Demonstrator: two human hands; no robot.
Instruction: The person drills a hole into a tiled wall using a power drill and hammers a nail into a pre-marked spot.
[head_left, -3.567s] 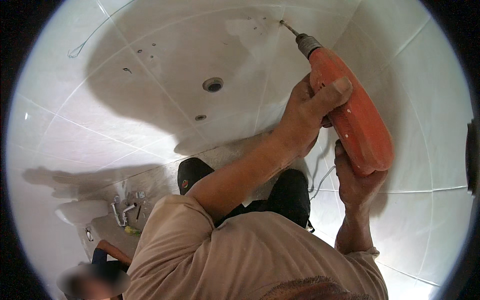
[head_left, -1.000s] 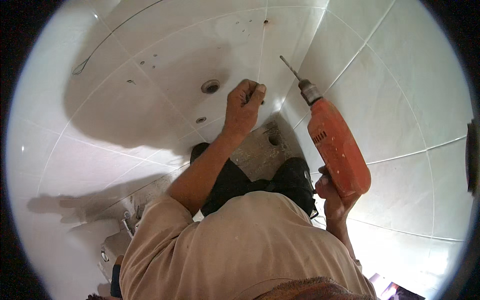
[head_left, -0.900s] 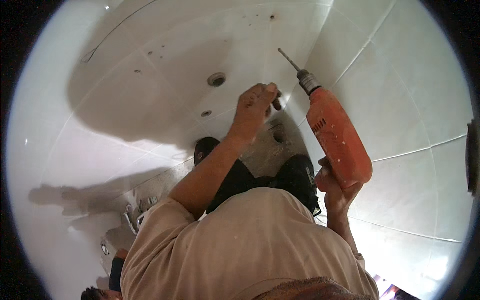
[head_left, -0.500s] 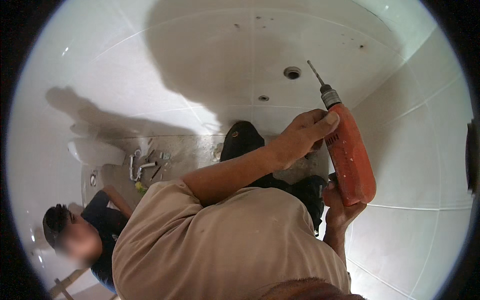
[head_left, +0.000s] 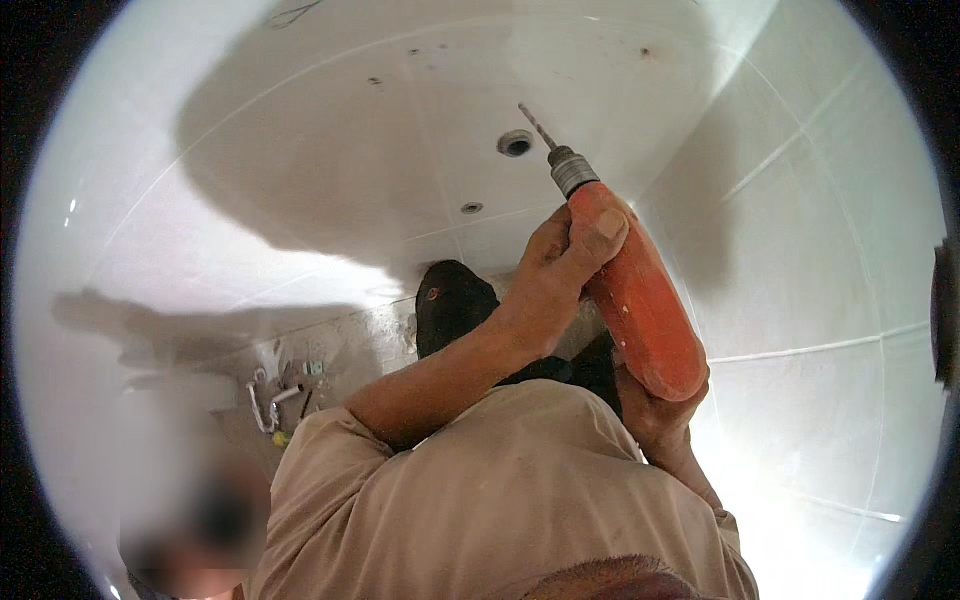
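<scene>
An orange power drill is held between my two hands, its bit aimed up and left at the white tiled wall. My left hand wraps round the front of the drill body, its thumb lying on the upper side just behind the metal chuck. At the back end, my right hand is closed beneath the drill, and the body hides most of its fingers. In the picture the tip lies just beside a round pipe opening; whether it touches the wall I cannot tell.
A smaller pipe fitting sits lower in the wall, and small holes dot the tiles above. Pipe pieces and small parts lie on the floor to the left. Another person, blurred, is close at my lower left.
The drill and both hands have shifted left in the picture, and the bit tip now appears nearer the pipe opening. The view has turned too, and the other person appears closer.
</scene>
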